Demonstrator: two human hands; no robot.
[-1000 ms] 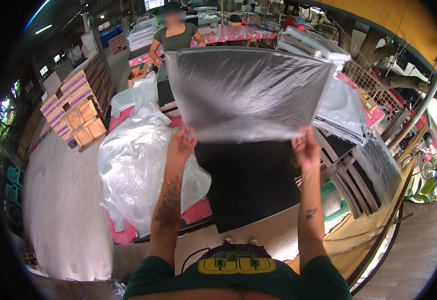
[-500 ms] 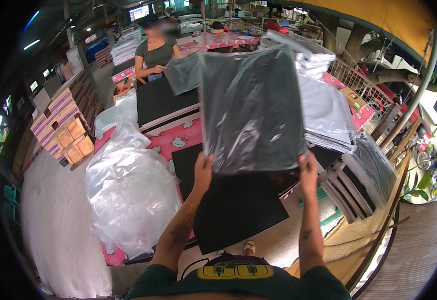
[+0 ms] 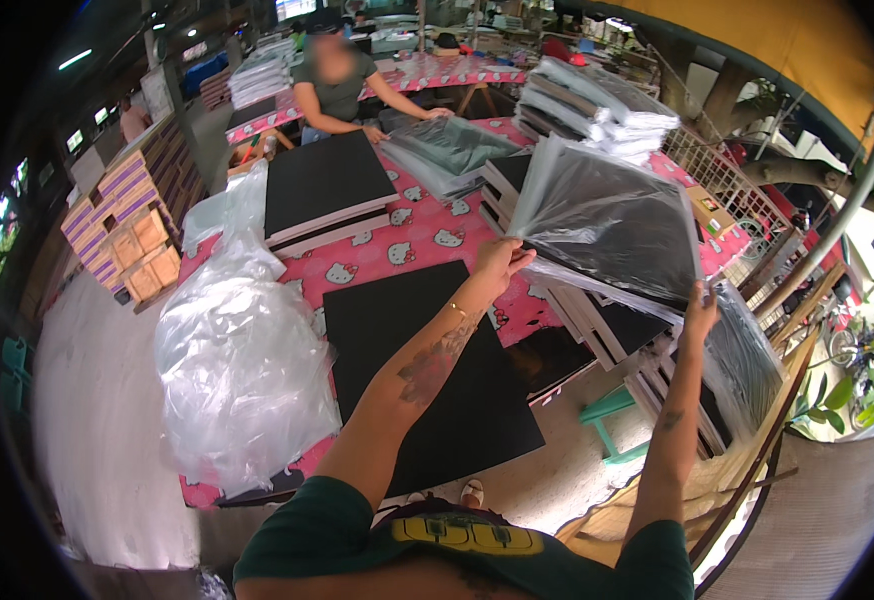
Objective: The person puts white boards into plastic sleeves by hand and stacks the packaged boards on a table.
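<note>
Boxes stand piled on the floor at the left, then a heap of plastic bags bulges over the pink surface, with stacked black boards behind. One bare board lies nearer, partly hidden by the left forearm, which crosses above it. Farther back, a co-worker has both hands at a clear sleeve. The left hand has its fingers pinched on the near left corner of a wrapped board; upright in front half a second ago, this has swung right and down, tilted over a board stack, so more of the bare board shows. A green stool stands below. The right hand has its fingers closed on the near right corner, while leaning wrapped boards crowd close beside it
</note>
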